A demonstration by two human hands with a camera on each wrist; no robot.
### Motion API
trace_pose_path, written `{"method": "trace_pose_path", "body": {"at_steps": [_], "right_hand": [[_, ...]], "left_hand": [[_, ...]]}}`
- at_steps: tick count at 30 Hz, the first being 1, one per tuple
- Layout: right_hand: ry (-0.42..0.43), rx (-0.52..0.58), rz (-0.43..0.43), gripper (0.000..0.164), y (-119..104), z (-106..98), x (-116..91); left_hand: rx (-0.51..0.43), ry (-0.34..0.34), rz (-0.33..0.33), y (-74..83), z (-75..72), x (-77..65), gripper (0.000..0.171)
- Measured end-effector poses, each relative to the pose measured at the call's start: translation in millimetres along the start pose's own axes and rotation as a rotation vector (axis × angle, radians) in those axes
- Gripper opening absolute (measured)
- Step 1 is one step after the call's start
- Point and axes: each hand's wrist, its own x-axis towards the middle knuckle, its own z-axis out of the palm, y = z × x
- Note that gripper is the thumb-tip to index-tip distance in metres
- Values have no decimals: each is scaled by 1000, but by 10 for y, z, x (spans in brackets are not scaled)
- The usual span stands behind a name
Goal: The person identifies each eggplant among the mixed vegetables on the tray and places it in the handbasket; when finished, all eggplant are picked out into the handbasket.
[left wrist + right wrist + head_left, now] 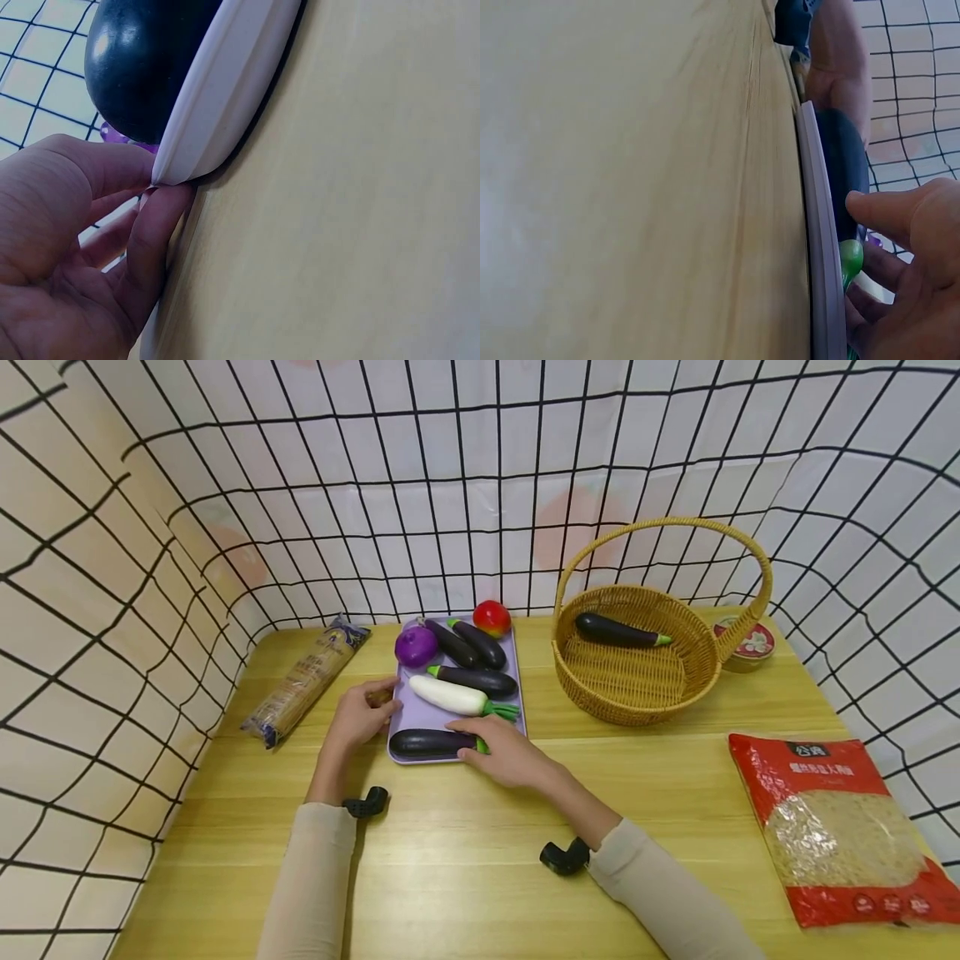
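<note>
Works over a table (450,877) spread under and around the grip of the right hand (502,750). Takes in a basket (633,710), beyond and to the right of that grip, and a bag (836,835) farther out to the right. Steadies a tray (408,715), directly beneath the grip, by pinching its left rim in the left hand (361,714). Includes noodles (303,685) off to the left, past the left hand. Grips the near eggplant (429,743) at its stem end, thumb to one side and fingers to the other, inside the tray's near edge. Shows three more eggplants (480,681) beyond the grip on the tray, plus one eggplant (618,631) in the basket. Adds a radish (448,695) just beyond the grip, a tub (759,645) behind the basket's right side, an onion (416,647) beyond and left, a tomato (492,620) at the tray's far right corner. Appears only partway through, judging by a split of one in the basket to four on the tray: hold taken on the near one, seemingly not yet raised.
</note>
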Motion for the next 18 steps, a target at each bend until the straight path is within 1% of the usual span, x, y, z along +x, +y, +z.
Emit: {"method": "trace_pose_path", "body": {"at_steps": [5, 9, 13, 18], "right_hand": [[-14, -12, 17, 44, -4, 18, 21], [-30, -8, 29, 44, -18, -4, 12], [-19, 27, 29, 44, -54, -82, -27], [10, 67, 10, 45, -49, -230, -128]], "left_hand": [[3, -3, -4, -14, -2, -7, 49], [-5, -1, -4, -17, 0, -6, 49], [-24, -2, 2, -15, -5, 5, 50], [-18, -2, 5, -14, -6, 17, 49]]}}
